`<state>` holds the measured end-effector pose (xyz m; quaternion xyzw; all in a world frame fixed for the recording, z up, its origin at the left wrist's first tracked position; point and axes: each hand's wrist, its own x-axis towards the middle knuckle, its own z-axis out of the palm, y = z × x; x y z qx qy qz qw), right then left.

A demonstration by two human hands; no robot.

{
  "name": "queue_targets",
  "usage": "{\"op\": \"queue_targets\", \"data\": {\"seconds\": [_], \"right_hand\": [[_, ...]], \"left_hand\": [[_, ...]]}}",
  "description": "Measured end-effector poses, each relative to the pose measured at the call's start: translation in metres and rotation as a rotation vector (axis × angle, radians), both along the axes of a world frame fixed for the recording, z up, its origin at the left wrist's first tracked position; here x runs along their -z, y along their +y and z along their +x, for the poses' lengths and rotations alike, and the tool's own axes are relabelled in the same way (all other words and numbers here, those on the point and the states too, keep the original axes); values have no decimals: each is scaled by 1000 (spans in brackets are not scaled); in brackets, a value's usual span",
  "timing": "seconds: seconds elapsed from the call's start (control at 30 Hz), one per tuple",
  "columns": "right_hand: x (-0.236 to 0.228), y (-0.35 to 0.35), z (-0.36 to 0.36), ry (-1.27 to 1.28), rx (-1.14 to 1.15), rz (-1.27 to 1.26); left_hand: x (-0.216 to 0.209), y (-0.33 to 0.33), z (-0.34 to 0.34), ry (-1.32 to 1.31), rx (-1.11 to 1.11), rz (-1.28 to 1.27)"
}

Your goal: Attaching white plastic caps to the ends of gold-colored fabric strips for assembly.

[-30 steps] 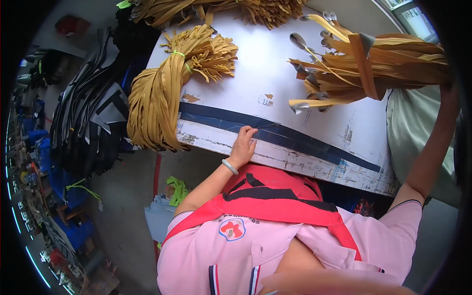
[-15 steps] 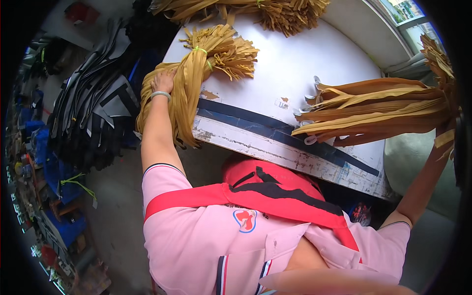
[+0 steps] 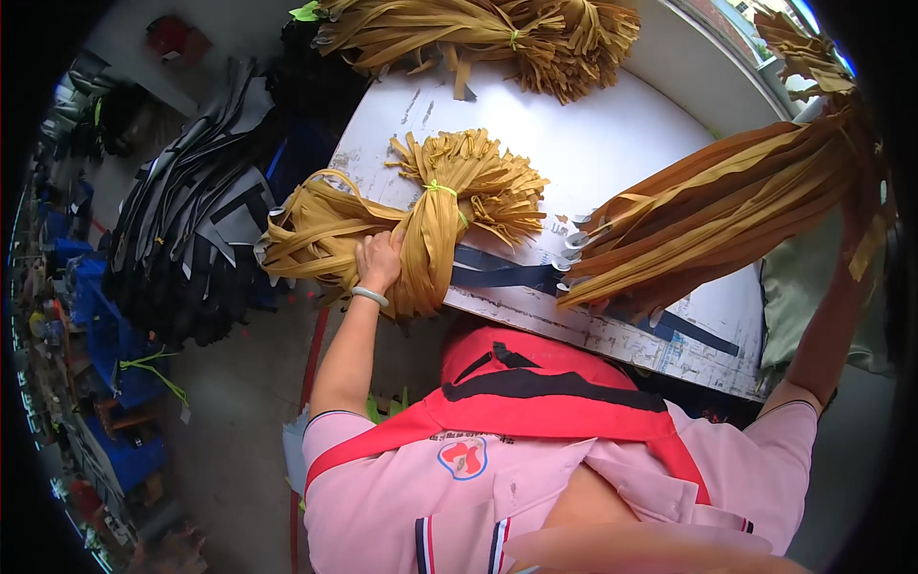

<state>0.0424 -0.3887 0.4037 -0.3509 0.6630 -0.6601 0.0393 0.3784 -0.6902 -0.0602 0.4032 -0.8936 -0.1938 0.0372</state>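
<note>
Wore a red apron [image 3: 545,416] over a pink shirt [image 3: 392,483]. Closed the left hand [image 3: 381,263] on a tied bundle [image 3: 430,234] of tan strips at the near left of the tabletop [image 3: 612,124], with fingertips partly lost in the folds. Had its long axis slanting from looped folds at the left, past a yellow-green tie [image 3: 440,188], to frayed ends pointing far right. Saw a dark band [image 3: 512,275] along the near edge, partly covered. Held up a long bundle [image 3: 708,215] in the right hand [image 3: 863,158] by its gathered end, but could not make out those fingers in the shade. Had this one sloping down leftward, with pale-tipped ends pointing near left over the tabletop. Noticed more tan bundles [image 3: 459,33] across the far end.
</note>
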Motion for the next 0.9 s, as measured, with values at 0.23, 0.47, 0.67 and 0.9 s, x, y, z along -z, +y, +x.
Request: {"op": "queue_targets", "data": {"seconds": [0.23, 0.47, 0.67, 0.9], "right_hand": [[-10, -171, -87, 27, -76, 49], [-34, -284, -91, -682, -733, 142], [33, -335, -134, -832, -332, -99], [192, -379, -162, -937, 139, -334]], "left_hand": [[9, 0, -5, 90, -89, -60], [9, 5, -10, 130, -95, -92], [11, 0, -10, 158, -101, -90], [14, 1, -7, 220, -120, -95]]}}
